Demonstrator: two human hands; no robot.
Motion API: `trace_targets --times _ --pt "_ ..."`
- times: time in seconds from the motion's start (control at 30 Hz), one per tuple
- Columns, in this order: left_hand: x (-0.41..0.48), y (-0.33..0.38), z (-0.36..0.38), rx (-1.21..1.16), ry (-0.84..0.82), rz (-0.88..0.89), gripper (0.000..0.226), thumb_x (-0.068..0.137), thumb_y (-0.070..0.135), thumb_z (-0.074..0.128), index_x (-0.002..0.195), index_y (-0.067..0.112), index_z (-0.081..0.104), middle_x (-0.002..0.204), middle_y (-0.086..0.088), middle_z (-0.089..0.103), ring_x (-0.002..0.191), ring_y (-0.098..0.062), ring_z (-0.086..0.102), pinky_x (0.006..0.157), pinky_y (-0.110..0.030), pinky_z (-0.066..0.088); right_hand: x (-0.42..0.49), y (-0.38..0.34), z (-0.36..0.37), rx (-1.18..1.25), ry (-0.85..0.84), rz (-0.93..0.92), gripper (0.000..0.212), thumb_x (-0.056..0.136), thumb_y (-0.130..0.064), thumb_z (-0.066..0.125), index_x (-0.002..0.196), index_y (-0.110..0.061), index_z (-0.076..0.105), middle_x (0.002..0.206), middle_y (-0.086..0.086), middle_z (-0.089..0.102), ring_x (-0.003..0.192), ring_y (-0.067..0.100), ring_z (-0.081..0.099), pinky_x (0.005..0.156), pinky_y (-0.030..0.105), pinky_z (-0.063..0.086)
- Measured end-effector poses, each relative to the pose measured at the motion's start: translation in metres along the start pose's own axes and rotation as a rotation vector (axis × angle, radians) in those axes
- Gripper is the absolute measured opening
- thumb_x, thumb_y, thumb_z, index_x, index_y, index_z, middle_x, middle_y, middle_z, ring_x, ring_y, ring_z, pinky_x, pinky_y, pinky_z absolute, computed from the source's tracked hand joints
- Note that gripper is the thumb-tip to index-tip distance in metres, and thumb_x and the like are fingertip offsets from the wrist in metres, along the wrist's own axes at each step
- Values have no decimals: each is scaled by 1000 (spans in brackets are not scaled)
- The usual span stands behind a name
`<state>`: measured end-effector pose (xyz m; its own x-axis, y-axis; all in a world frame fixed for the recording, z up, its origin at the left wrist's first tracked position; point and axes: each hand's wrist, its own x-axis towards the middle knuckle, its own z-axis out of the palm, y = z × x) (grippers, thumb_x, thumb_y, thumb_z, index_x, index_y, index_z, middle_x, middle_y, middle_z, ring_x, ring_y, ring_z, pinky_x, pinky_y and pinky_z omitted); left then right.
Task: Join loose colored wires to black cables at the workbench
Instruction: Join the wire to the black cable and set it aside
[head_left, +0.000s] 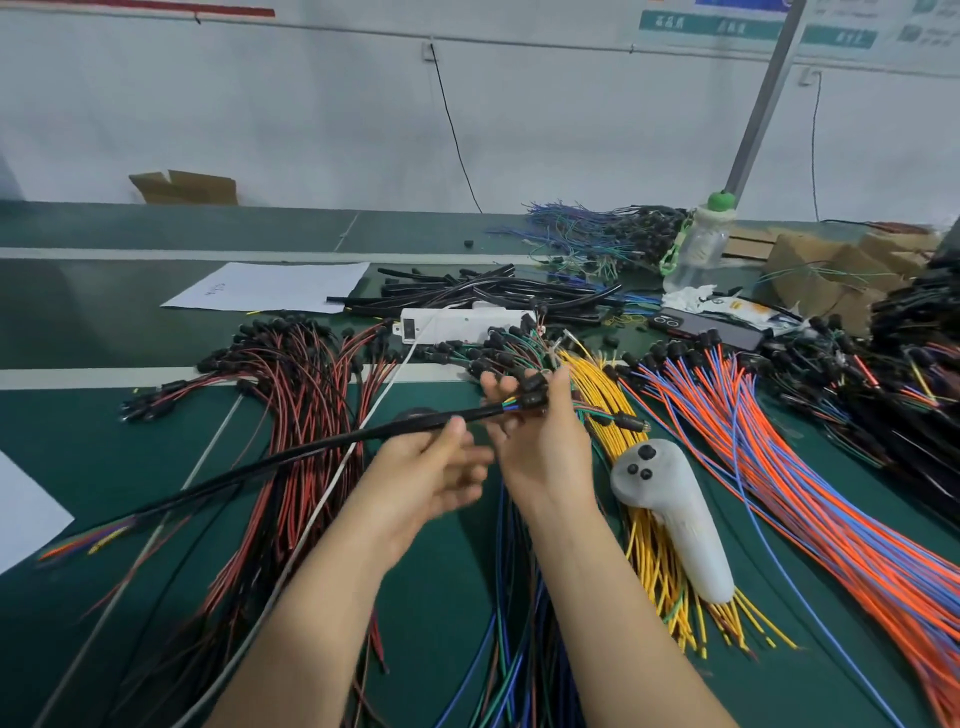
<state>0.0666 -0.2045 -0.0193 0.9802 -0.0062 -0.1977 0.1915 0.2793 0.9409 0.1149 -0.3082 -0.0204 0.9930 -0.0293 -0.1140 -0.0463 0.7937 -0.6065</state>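
Observation:
A long black cable (291, 457) runs from lower left up to the middle of the bench, with short colored wires fanning out at both ends. My left hand (436, 473) is under it, the thumb pressing the cable near its upper end. My right hand (540, 436) pinches black connectors (535, 392) right at the cable's upper colored wire ends. Blue, green and dark wires (511, 623) hang down below both hands.
Red-black wire bundle (306, 415) lies left, yellow wires (608, 410) and orange-blue wires (779, 467) right. A white handheld controller (670, 514) rests on the yellow wires. A white power strip (457, 325), black cables (493, 291), a bottle (696, 249), a phone (701, 327) and paper (270, 286) lie behind.

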Motion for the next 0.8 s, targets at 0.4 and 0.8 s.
trace_targets --times 0.4,0.8 --pt "17 134 84 924 -47 583 36 100 30 42 82 9 64 60 3 54 42 -3 42 48 -21 35 -6 -122 40 121 -182 -120 62 97 -58 28 134 -9 39 99 14 65 100 26 66 91 37 51" --pt "45 91 378 -113 -309 350 26 100 10 36 81 4 52 72 -12 56 62 -21 53 61 -28 48 -60 -284 -69 -1480 712 -1080 33 92 -6 43 117 -14 62 100 10 70 94 31 61 77 33 40"
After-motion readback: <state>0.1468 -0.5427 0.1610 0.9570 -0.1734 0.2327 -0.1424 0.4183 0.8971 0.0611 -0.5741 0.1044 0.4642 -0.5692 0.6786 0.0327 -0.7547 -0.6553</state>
